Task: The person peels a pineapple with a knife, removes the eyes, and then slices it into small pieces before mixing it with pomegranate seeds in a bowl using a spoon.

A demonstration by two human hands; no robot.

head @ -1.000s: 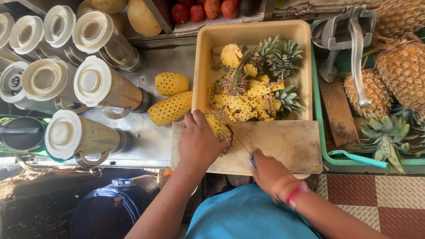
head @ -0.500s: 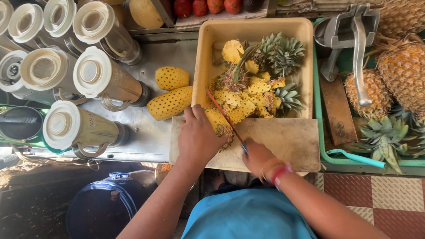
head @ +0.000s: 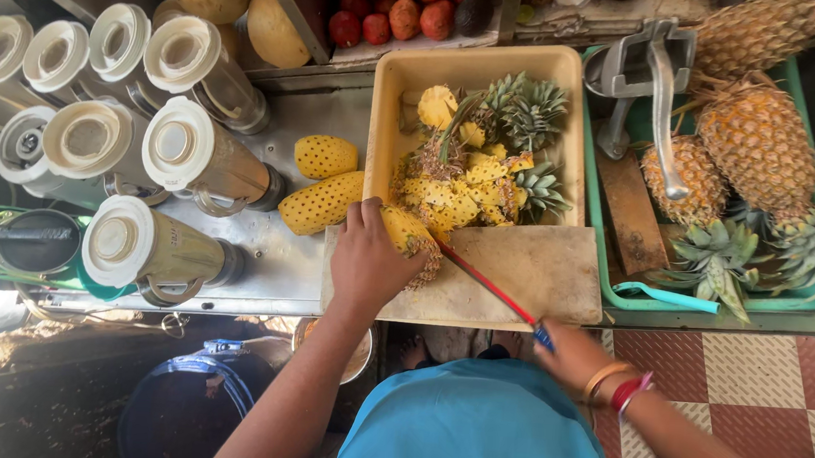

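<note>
My left hand (head: 367, 260) grips a partly peeled pineapple (head: 413, 242) lying on a wooden cutting board (head: 529, 271). My right hand (head: 573, 353) holds a long thin knife (head: 485, 282) by its blue handle; the red blade runs up-left and its tip meets the pineapple. Just beyond the board stands a yellow tub (head: 392, 113) full of pineapple peels and green crowns. Two peeled pineapples (head: 324, 185) lie on the metal counter (head: 281, 258) to the left of the tub.
Several blender jars with white lids (head: 174, 150) lie at the left. A green tray (head: 642, 295) at the right holds whole pineapples (head: 758, 144) and a metal press (head: 653, 74). Red fruit (head: 394, 8) and melons (head: 274, 24) sit at the back. Tiled floor (head: 732, 367) lies below right.
My right hand has drawn back toward me and to the right, so the knife blade now lies lower across the board. My left hand still holds the pineapple in the same place.
</note>
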